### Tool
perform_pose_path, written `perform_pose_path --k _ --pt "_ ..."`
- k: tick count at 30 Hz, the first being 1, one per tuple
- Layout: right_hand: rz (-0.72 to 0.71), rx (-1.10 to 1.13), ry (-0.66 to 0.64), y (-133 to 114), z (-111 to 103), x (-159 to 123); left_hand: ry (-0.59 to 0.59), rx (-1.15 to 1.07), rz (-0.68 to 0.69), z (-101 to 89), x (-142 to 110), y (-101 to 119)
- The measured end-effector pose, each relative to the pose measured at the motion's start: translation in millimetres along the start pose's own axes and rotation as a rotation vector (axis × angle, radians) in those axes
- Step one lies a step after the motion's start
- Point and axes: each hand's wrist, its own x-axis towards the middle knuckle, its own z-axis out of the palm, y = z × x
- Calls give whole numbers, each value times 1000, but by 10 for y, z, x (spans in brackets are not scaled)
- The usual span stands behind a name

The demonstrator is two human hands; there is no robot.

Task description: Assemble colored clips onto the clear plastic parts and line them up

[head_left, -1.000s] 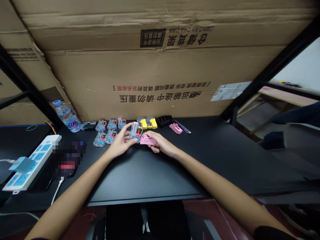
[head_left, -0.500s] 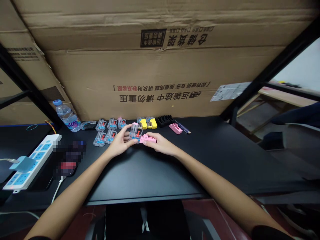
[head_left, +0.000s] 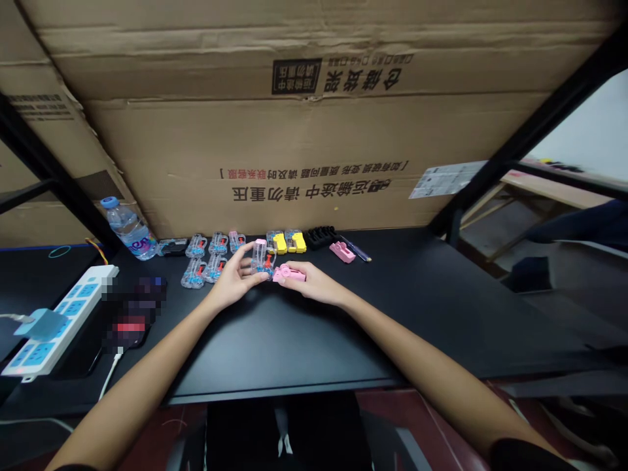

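My left hand (head_left: 234,280) is closed around a small clear plastic piece with blue and red parts (head_left: 260,258), held upright just above the black table (head_left: 294,340). My right hand (head_left: 314,282) grips a small pink plastic piece (head_left: 288,273) and holds it against the clear one. Both hands meet at the middle of the table, near its far side. Behind my left hand lie several more clear pieces (head_left: 206,256) in two rows.
Two yellow pieces (head_left: 287,242), a black part (head_left: 321,236), another pink piece (head_left: 342,251) and a pen (head_left: 357,249) lie along the cardboard box wall (head_left: 314,131). A water bottle (head_left: 126,227) and a white power strip (head_left: 56,320) are at left.
The pink piece in my right hand has turned and come closer against the clear piece. The view has shifted slightly; the hands stay in the same place.
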Motion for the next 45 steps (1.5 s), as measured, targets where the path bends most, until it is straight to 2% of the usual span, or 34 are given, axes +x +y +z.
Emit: perform_pose_path --k 3,8,22,28,34,45 --pt "-10 9 -6 7 38 7 6 53 1 13 -14 -24" --pt "-44 18 13 70 89 22 -54 106 13 23 -36 -57" --pt "-43 38 46 124 115 18 -64 -35 -20 66 -28 -51" --pt "-56 23 128 165 145 19 -72 0 1 93 -51 -25" --pt "-73 24 98 191 118 7 -112 109 30 74 -82 -18" --pt "-69 92 92 164 152 16 -121 93 46 67 -95 -37"
